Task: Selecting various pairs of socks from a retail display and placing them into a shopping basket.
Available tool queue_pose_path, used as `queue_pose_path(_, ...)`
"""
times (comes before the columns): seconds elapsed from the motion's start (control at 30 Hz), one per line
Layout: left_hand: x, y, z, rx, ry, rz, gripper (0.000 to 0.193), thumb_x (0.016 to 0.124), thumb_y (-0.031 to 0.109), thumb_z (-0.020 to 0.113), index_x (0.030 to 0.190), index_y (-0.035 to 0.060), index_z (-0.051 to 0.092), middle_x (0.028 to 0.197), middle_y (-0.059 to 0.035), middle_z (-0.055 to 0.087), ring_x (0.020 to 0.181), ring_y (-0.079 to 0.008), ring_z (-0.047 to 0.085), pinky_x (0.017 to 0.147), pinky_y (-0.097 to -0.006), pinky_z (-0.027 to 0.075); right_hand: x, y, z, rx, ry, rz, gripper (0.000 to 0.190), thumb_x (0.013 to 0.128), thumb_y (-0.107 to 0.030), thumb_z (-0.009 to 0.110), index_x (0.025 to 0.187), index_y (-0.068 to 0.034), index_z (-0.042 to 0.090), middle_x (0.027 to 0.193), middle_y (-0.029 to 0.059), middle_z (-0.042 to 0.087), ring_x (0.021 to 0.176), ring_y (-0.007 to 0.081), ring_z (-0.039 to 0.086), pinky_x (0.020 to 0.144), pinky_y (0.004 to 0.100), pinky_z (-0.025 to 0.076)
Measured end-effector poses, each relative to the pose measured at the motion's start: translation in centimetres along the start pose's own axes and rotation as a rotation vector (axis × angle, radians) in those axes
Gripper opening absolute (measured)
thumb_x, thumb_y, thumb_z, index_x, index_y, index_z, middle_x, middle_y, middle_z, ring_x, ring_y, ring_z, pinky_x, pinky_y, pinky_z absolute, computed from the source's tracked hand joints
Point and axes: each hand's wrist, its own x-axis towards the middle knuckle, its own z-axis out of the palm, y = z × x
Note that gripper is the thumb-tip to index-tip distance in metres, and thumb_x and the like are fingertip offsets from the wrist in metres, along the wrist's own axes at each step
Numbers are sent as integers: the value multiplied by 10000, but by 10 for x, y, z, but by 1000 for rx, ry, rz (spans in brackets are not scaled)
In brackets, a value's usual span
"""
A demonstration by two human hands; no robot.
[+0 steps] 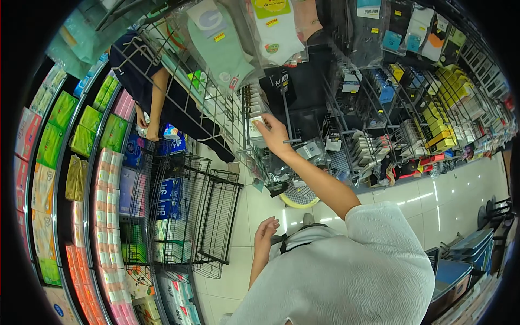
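Note:
My right hand point(274, 133) reaches out to the wire grid rack and grips the front of a small white packet point(256, 126), with the thumb on its printed face. More pale packets point(252, 99) hang in a row just behind it. My left hand point(266, 232) is low in front of my body, empty, its fingers loosely bent. Above the right hand, bagged socks hang: a mint green pair point(221, 44) and a white pair point(278, 36). A black package point(280, 85) hangs beside the pale row. Metal display hooks point(287, 109) stick out near my wrist.
At the left stands a black wire basket rack point(215, 219), before shelves of tissue packs point(109, 211). Another person point(158, 89) in dark clothes stands behind the grid. A yellow-rimmed basket point(298, 203) is below the hooks. Folded stools or chairs point(459, 276) stand at lower right.

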Motion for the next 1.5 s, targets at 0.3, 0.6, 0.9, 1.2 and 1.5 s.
queue_pose_path(0.3,-2,2,-15,41,-96,22,344,939,236,458,1202,22,515,1142,-123,584,1070,-213,553,935,-319,402,-58,5,-21,-244,240,-134,326,849,-192,592,1109,-7,522,958,150,620,880,288,616,800,363,471)
queue_pose_path(0.6,-66,-43,-41,144,-349,-59,349,942,249,458,1204,26,516,1132,-118,589,1045,-201,559,923,-308,401,-334,17,-94,-180,150,367,302,861,-113,565,1150,-34,523,931,141,628,854,226,621,769,322,487)
queue_pose_path(0.9,-119,-81,-8,220,-723,-186,299,950,181,440,1188,23,526,1104,-106,603,1003,-184,572,898,-302,408,-512,5,-170,-265,553,689,291,848,-167,558,1104,-30,579,899,129,642,812,208,615,751,310,489)
queue_pose_path(1.2,-135,-100,41,389,-911,-175,334,936,238,456,1187,30,531,1105,-107,604,1003,-185,569,892,-308,424,-557,-44,-219,-408,693,683,286,858,-214,546,1088,-50,597,929,132,650,849,222,621,774,328,486)
queue_pose_path(1.5,-159,-112,148,563,-1028,-190,340,940,241,459,1192,23,526,1111,-105,600,1006,-184,572,895,-307,426,-676,-28,-330,-531,940,886,279,807,-156,596,1055,-29,607,972,158,630,903,280,610,812,362,476)
